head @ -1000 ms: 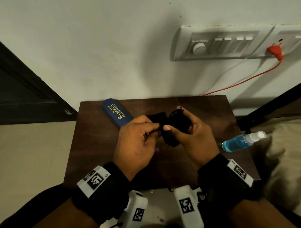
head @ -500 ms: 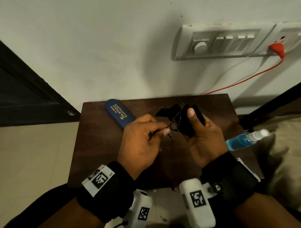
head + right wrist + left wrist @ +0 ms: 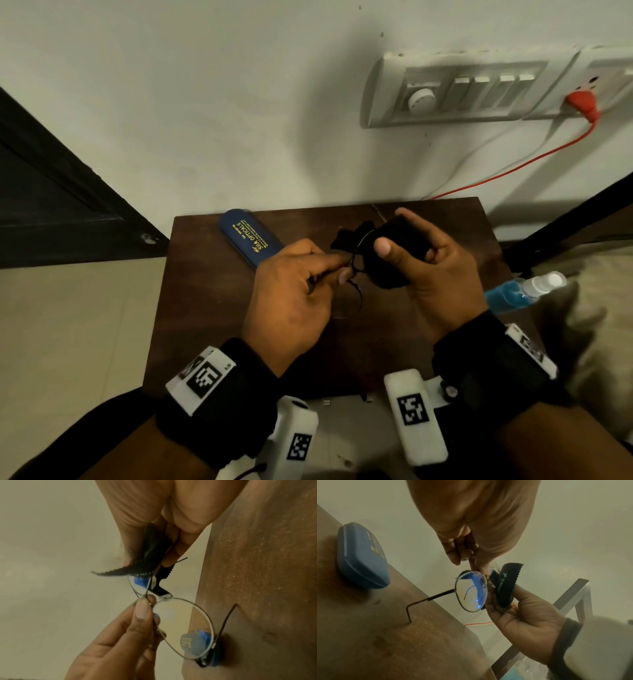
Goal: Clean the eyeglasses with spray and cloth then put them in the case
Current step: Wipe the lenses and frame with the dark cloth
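Thin-rimmed eyeglasses (image 3: 356, 291) (image 3: 471, 592) (image 3: 185, 627) are held above the brown table (image 3: 212, 308). My left hand (image 3: 294, 294) (image 3: 137, 623) pinches them at the bridge between thumb and forefinger. My right hand (image 3: 421, 270) (image 3: 518, 609) grips a black cleaning cloth (image 3: 394, 253) (image 3: 506, 586) (image 3: 147, 561) wrapped round one lens, thumb on top. The other lens hangs bare, with one temple arm reaching toward the table. The blue glasses case (image 3: 251, 236) (image 3: 361, 555) lies shut at the table's back left. A spray bottle (image 3: 524, 291) of blue liquid lies on its side at the table's right edge.
A white wall stands right behind the table, with a switch panel (image 3: 462, 92) and a red plug and cord (image 3: 513, 164). A dark door (image 3: 51, 205) is to the left, a beige cushion (image 3: 599, 325) and a dark frame bar to the right.
The hands drew slightly apart: my right hand with the cloth shifted right and up along the lens, baring the left lens. My left hand keeps its pinch.
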